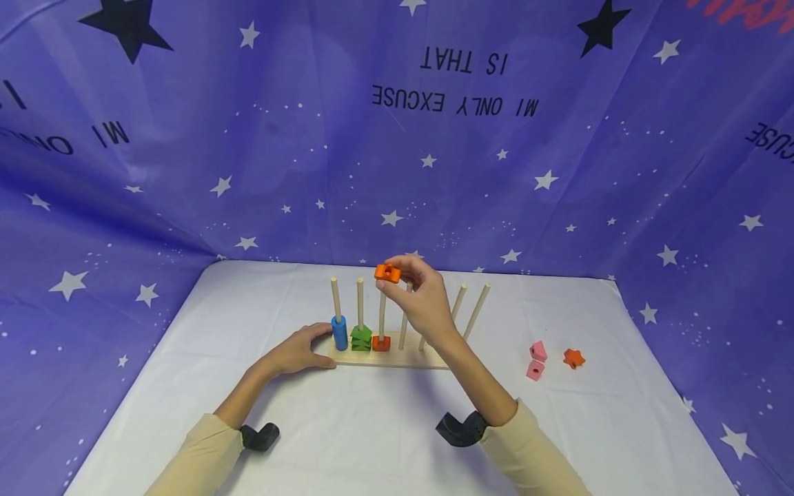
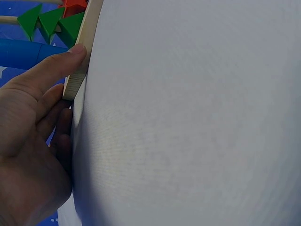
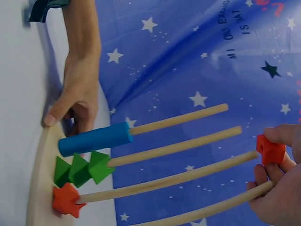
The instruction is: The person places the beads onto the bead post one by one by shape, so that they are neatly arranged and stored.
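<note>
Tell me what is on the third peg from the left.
One orange star sits at the base of the third peg. The right hand pinches an orange block at its tip. Whether the tip is inside the block's hole is unclear.

The pegboard (image 1: 397, 358) sits mid-tabletop (image 1: 347, 441). The left hand (image 1: 296, 353) rests at its left end; the right hand (image 1: 424, 297) holds a block (image 1: 387, 273) seemingly above the third peg (image 1: 382, 313). Three loose blocks (image 1: 538, 360) lie right.

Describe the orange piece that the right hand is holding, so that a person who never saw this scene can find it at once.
On the white table stands a wooden peg board with a row of upright pegs. The right hand pinches the orange piece at the top of the third peg from the left. It alone is held up high; every other piece sits low or lies on the table.
</note>
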A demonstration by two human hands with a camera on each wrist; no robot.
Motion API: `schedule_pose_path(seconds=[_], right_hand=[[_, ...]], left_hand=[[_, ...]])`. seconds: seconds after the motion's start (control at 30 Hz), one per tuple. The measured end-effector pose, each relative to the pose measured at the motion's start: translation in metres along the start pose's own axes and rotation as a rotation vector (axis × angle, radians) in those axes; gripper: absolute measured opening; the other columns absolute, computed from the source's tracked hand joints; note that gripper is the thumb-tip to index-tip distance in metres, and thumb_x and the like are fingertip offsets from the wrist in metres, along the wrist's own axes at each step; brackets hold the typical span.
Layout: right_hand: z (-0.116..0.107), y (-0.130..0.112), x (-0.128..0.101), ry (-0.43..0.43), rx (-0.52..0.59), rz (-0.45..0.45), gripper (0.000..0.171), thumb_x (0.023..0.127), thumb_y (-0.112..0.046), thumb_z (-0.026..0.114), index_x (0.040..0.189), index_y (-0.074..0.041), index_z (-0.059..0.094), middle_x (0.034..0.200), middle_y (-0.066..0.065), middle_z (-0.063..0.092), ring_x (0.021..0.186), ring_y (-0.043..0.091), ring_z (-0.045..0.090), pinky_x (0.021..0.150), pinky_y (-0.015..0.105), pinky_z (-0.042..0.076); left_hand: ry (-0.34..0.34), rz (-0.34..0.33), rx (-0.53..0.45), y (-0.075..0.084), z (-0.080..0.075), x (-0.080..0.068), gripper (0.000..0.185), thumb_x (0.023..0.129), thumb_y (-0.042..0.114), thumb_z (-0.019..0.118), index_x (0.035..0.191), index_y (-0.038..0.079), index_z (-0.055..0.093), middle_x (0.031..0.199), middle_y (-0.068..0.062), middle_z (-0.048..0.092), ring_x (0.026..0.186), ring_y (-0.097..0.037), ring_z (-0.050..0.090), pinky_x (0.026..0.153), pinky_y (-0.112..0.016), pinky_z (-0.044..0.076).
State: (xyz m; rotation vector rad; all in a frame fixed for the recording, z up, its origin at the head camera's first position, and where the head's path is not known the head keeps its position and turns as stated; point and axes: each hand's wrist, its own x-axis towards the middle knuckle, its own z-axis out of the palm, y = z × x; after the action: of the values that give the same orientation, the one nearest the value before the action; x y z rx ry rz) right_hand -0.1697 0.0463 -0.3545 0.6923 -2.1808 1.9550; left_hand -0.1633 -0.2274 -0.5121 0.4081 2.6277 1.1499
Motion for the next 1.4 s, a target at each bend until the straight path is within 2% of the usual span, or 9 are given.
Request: schedule_pose_path(seconds=[0.4, 0.57, 0.73, 0.93, 1.03, 1.1, 1.27, 1.33, 1.4], right_hand=[[0.012, 0.032, -0.01, 0.038, -0.001, 0.1, 0.035, 0.085, -0.006, 0.079, 0.118, -0.002, 0.066, 0.113, 0.009, 0.067, 0.104, 0.025, 0.063, 0.096, 0.04, 0.052], [0.019, 0.058, -0.025, 0.052, -0.004, 0.203, 0.036, 0.085, -0.007, 0.079, 0.117, 0.0, 0.064, 0.11, 0.011, 0.066, 0.107, 0.028, 0.061, 0.1, 0.046, 0.048], [0.026, 0.099, -0.042, 0.04, -0.049, 0.33, 0.031, 0.084, -0.005, 0.078, 0.112, 0.001, 0.066, 0.104, 0.008, 0.069, 0.102, 0.026, 0.063, 0.093, 0.042, 0.052], [0.029, 0.132, -0.055, 0.021, -0.001, 0.445, 0.027, 0.083, 0.001, 0.076, 0.109, 0.002, 0.066, 0.096, 0.009, 0.069, 0.09, 0.021, 0.065, 0.08, 0.031, 0.056], [0.028, 0.134, -0.058, 0.012, 0.023, 0.442, 0.028, 0.085, 0.001, 0.075, 0.111, 0.002, 0.066, 0.098, 0.011, 0.069, 0.092, 0.024, 0.067, 0.081, 0.032, 0.057], [0.025, 0.132, -0.061, -0.001, 0.02, 0.434, 0.031, 0.087, 0.0, 0.075, 0.116, 0.002, 0.065, 0.106, 0.015, 0.069, 0.1, 0.029, 0.066, 0.087, 0.036, 0.056], [0.008, 0.124, -0.078, -0.08, -0.009, 0.432, 0.052, 0.091, -0.001, 0.069, 0.138, 0.008, 0.05, 0.139, 0.026, 0.053, 0.131, 0.04, 0.048, 0.111, 0.045, 0.039], [-0.004, 0.121, -0.087, -0.11, -0.01, 0.431, 0.054, 0.093, 0.0, 0.067, 0.141, 0.012, 0.046, 0.144, 0.028, 0.047, 0.135, 0.042, 0.043, 0.112, 0.043, 0.036], [-0.018, 0.116, -0.095, -0.124, -0.005, 0.444, 0.048, 0.093, 0.001, 0.066, 0.137, 0.013, 0.049, 0.141, 0.029, 0.049, 0.132, 0.043, 0.047, 0.108, 0.039, 0.042]], left_hand=[[0.007, 0.003, 0.013, 0.0, 0.0, 0.0, 0.086, 0.08, 0.031, 0.084, 0.145, -0.008, 0.044, 0.149, -0.028, 0.041, 0.14, -0.048, 0.032, 0.115, -0.061, 0.024], [0.006, 0.01, 0.017, -0.002, 0.0, 0.0, 0.086, 0.08, 0.03, 0.084, 0.144, -0.009, 0.044, 0.149, -0.028, 0.041, 0.139, -0.048, 0.032, 0.114, -0.061, 0.024], [0.007, 0.015, 0.011, -0.002, 0.0, 0.0, 0.085, 0.08, 0.03, 0.084, 0.144, -0.008, 0.044, 0.149, -0.029, 0.041, 0.139, -0.048, 0.032, 0.114, -0.061, 0.024], [0.002, 0.007, 0.01, -0.002, 0.001, 0.001, 0.085, 0.08, 0.03, 0.084, 0.144, -0.008, 0.044, 0.149, -0.028, 0.041, 0.139, -0.048, 0.032, 0.114, -0.061, 0.024], [0.001, 0.005, 0.012, -0.002, 0.001, 0.002, 0.085, 0.08, 0.031, 0.084, 0.144, -0.008, 0.044, 0.149, -0.028, 0.041, 0.139, -0.048, 0.031, 0.114, -0.061, 0.024], [0.003, 0.005, 0.014, -0.002, 0.0, 0.002, 0.086, 0.08, 0.032, 0.084, 0.145, -0.008, 0.044, 0.149, -0.028, 0.041, 0.14, -0.048, 0.031, 0.114, -0.061, 0.024], [0.0, 0.0, 0.01, -0.003, 0.001, 0.002, 0.086, 0.08, 0.032, 0.084, 0.145, -0.008, 0.044, 0.15, -0.028, 0.04, 0.14, -0.048, 0.031, 0.115, -0.061, 0.024], [0.0, 0.0, 0.011, -0.003, 0.001, 0.003, 0.086, 0.08, 0.031, 0.084, 0.145, -0.008, 0.044, 0.149, -0.028, 0.04, 0.14, -0.048, 0.031, 0.115, -0.061, 0.024], [0.001, 0.001, 0.016, -0.003, 0.001, 0.003, 0.086, 0.08, 0.031, 0.084, 0.145, -0.008, 0.044, 0.149, -0.028, 0.041, 0.14, -0.048, 0.032, 0.115, -0.06, 0.024]])
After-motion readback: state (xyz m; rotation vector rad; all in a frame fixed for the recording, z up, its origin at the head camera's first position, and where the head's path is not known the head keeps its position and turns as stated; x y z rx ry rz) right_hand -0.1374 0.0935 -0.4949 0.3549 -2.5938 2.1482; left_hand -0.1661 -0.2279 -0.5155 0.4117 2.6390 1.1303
